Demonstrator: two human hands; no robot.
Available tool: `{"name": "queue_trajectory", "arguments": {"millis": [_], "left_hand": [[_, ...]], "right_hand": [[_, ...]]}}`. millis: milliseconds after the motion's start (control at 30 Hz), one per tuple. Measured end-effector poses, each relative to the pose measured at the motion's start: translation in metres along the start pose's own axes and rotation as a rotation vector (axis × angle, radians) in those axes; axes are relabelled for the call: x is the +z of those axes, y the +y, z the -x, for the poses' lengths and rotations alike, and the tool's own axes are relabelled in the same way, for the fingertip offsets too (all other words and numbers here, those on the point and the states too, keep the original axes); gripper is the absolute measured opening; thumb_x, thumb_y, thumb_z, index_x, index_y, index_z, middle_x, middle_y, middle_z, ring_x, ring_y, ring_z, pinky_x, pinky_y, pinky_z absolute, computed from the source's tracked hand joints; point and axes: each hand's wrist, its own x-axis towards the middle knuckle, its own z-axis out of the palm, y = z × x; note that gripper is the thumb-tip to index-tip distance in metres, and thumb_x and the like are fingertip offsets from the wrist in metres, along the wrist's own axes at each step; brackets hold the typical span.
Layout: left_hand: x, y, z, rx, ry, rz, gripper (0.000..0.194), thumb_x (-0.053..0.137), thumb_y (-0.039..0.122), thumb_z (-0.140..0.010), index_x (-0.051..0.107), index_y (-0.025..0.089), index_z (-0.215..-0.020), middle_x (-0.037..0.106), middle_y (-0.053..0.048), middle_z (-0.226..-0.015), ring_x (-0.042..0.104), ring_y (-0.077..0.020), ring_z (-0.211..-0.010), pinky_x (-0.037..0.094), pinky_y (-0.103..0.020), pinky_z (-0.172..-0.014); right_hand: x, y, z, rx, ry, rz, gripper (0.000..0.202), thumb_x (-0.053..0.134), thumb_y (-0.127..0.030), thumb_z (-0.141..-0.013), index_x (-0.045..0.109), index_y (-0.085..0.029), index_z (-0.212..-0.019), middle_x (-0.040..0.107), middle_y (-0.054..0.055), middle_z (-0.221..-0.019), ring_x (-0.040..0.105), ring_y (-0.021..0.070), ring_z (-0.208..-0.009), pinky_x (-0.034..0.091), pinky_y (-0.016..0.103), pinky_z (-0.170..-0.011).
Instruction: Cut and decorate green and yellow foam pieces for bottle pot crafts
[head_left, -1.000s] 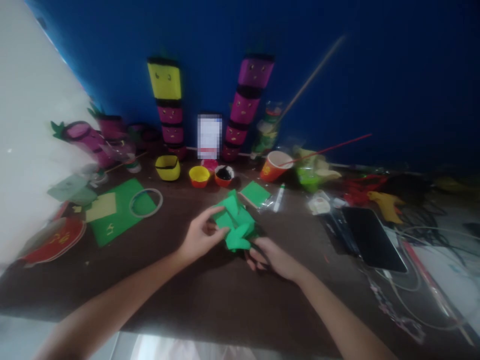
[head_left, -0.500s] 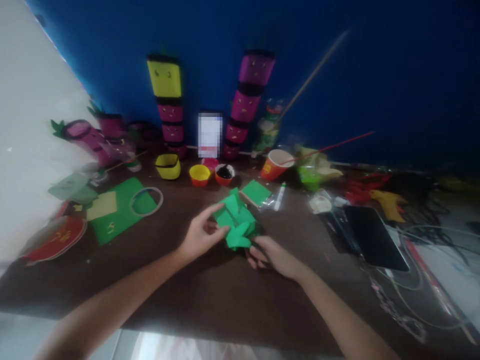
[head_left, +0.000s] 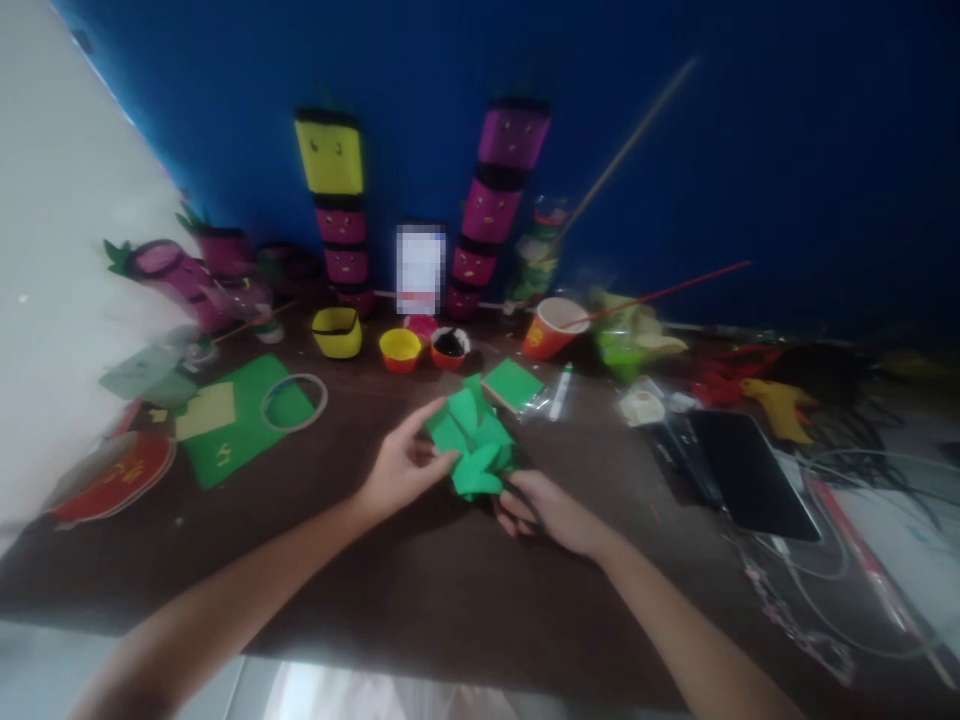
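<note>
My left hand (head_left: 409,465) pinches the left edge of a folded, partly cut piece of green paper (head_left: 469,435) above the middle of the desk. Several leaf-like flaps stand up from it. At the paper's lower right, my right hand (head_left: 544,510) is closed around dark-handled scissors (head_left: 529,500). Their blades are mostly hidden behind the paper. Beyond my hands lie a small stack of green paper squares (head_left: 514,385) and a white marker with a green cap (head_left: 560,391).
Small yellow cups (head_left: 400,348) and a red-and-white paper cup (head_left: 555,325) stand at the back, before magenta paper towers (head_left: 487,210). Green sheets (head_left: 247,430) and a tape ring (head_left: 322,402) lie left. A dark tablet (head_left: 750,475), cables and a yellow glue gun (head_left: 780,408) occupy the right.
Almost nothing differs. My hands, the green paper and the scissors keep nearly the same place, with only a very slight shift of the whole view.
</note>
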Motion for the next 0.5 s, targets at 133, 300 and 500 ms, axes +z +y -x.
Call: {"name": "queue_trajectory", "arguments": {"millis": [133, 300, 500], "left_hand": [[-0.005, 0.0008, -0.0031, 0.002, -0.037, -0.028, 0.067, 0.072, 0.025, -0.066, 0.046, 0.02, -0.127, 0.063, -0.004, -0.088, 0.059, -0.0086, -0.06, 0.051, -0.02, -0.057], [-0.0074, 0.0047, -0.0053, -0.028, -0.093, 0.019, 0.07, 0.074, 0.025, -0.064, 0.045, 0.02, -0.127, 0.063, -0.006, -0.091, 0.061, -0.0108, -0.064, 0.052, -0.022, -0.06], [-0.0024, 0.0071, -0.0053, -0.045, -0.102, 0.058, 0.075, 0.077, 0.023, -0.06, 0.043, 0.023, -0.127, 0.062, -0.008, -0.102, 0.065, -0.0181, -0.08, 0.054, -0.029, -0.068]], "right_hand": [[-0.0008, 0.0023, -0.0004, 0.018, -0.013, -0.014, 0.048, 0.045, -0.06, -0.08, 0.044, -0.016, -0.062, 0.05, -0.002, -0.054, 0.037, 0.0054, -0.044, 0.027, 0.019, -0.042], [0.0022, -0.0024, 0.0001, 0.03, 0.011, -0.041, 0.044, 0.048, -0.058, -0.078, 0.043, -0.017, -0.063, 0.05, -0.002, -0.054, 0.037, 0.0056, -0.044, 0.026, 0.019, -0.041], [0.0042, -0.0046, -0.001, 0.039, 0.01, -0.074, 0.046, 0.048, -0.06, -0.076, 0.041, -0.017, -0.061, 0.048, -0.003, -0.051, 0.036, 0.0056, -0.042, 0.026, 0.02, -0.041]]}}
